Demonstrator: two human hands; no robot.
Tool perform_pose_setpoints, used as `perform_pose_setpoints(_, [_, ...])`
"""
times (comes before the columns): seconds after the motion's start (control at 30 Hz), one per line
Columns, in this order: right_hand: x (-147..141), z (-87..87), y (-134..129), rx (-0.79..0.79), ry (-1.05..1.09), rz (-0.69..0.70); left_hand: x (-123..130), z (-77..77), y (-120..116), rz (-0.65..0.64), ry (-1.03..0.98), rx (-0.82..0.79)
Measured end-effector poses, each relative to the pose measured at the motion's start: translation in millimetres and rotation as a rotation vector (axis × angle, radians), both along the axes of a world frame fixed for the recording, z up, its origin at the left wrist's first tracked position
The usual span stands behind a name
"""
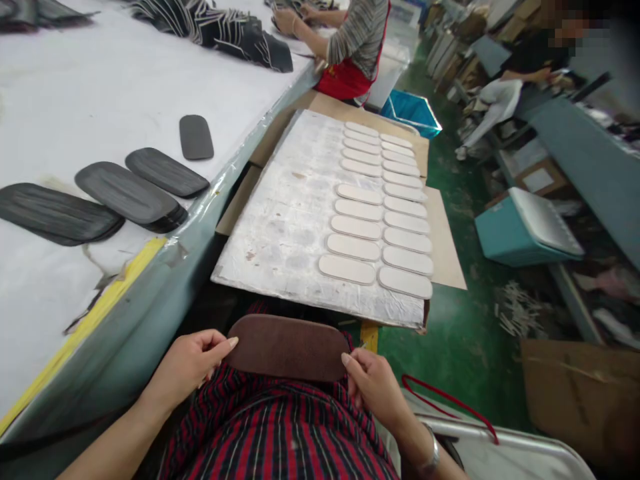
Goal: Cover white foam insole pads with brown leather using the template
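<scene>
A dark brown oval leather piece (287, 348) is stretched out between my hands, above my lap. My left hand (203, 357) pinches its left end between thumb and fingers. At the other end, my right hand (367, 380) grips the edge the same way. Ahead, a white-smeared board (285, 220) carries two columns of pale oval pieces (355, 247) along its right half. On the white table to my left lie several dark oval pieces (127, 190), some in stacks, and one smaller dark piece (196, 137) apart from them.
A person in a red apron (345, 77) works at the table's far end beside piles of dark strips (215, 30). A blue bin (413, 113) stands beyond the board. To the right are a teal box (525, 227), a cardboard box (580, 393), and another seated person (525, 77).
</scene>
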State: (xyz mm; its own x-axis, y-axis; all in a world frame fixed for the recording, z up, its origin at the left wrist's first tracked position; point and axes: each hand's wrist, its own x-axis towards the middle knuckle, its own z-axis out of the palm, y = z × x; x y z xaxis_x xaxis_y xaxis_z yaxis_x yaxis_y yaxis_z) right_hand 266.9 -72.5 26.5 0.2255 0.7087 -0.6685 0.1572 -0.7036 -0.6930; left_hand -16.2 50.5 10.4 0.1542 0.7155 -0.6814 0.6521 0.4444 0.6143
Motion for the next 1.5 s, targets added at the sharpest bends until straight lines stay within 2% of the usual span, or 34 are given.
perform_pose_setpoints(0.23, [4, -10.8, -4, -0.001, 0.095, -0.043, -4, -7.6, 2, 0.012, 0.014, -0.062])
perform_pose_setpoints(0.63, [9, -11.2, -5, 0.002, 0.116, -0.017, 7, 5.5, 2, 0.057, 0.071, -0.131])
perform_pose_setpoints(0.8, [9, -7.5, -2, -0.024, 0.005, 0.062, 8, 6.9, 2, 0.026, 0.103, -0.081])
perform_pose_setpoints(0.97, [19, -5.8, 3, 0.041, -0.175, 0.204, 8, 9.5, 3, -0.101, 0.196, 0.003])
perform_pose_setpoints(1.03, [29, -8.6, 0, 0.029, -0.171, 0.165, 8, 11.0, 3, -0.14, 0.229, 0.046])
perform_pose_setpoints(1.2, [45, -16.5, -20, 0.018, -0.16, -0.035, 10, 14.0, 1, -0.163, 0.228, 0.087])
perform_pose_setpoints(1.27, [40, -16.0, -29, 0.093, -0.281, -0.045, 11, 14.6, 1, -0.168, 0.225, 0.112])
perform_pose_setpoints(1.37, [22, -11.6, -34, 0.353, -0.569, -0.006, 12, 14.7, 0, -0.165, 0.203, 0.157])
perform_pose_setpoints(1.43, [6, -7.9, -31, 0.565, -0.721, 0.114, 13, 14.4, -2, -0.152, 0.188, 0.193])
perform_pose_setpoints(1.5, [-8, -5.4, -25, 0.728, -0.813, 0.308, 12, 13.6, -5, -0.129, 0.168, 0.225])
